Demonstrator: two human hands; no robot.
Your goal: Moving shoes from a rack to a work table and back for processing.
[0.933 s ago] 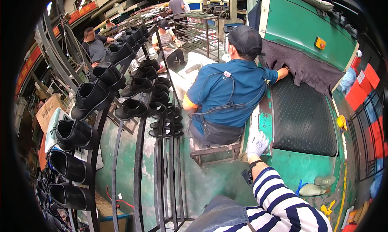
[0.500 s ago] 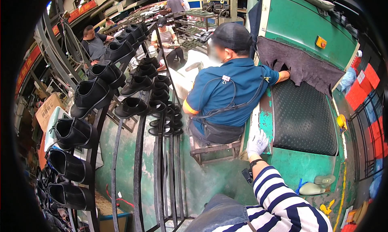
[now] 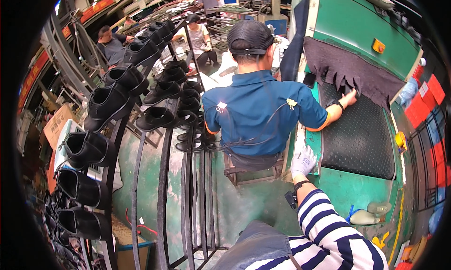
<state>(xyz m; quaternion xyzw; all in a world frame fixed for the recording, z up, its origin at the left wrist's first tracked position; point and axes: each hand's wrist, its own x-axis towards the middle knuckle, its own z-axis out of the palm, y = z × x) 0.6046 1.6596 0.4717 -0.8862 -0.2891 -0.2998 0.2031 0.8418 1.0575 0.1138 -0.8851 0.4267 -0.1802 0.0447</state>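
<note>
The gloved right hand (image 3: pixel 303 163) is resting on the left edge of the green machine (image 3: pixel 354 187), its fingers lying released and loosely extended. The machine's dark studded belt (image 3: pixel 359 138) is stretching just beyond, right of a seated co-worker (image 3: pixel 256 112).

- The palm side of the right hand (image 3: pixel 303 161) is turned away, so it is hidden.
- The striped sleeve (image 3: pixel 329 225) is cut by the lower edge.
- The dark cloth (image 3: pixel 361 72) covers the far end of the black dimpled surface (image 3: pixel 359 143).
- The near co-worker's body (image 3: pixel 256 112) hides this person's left hand.
</note>
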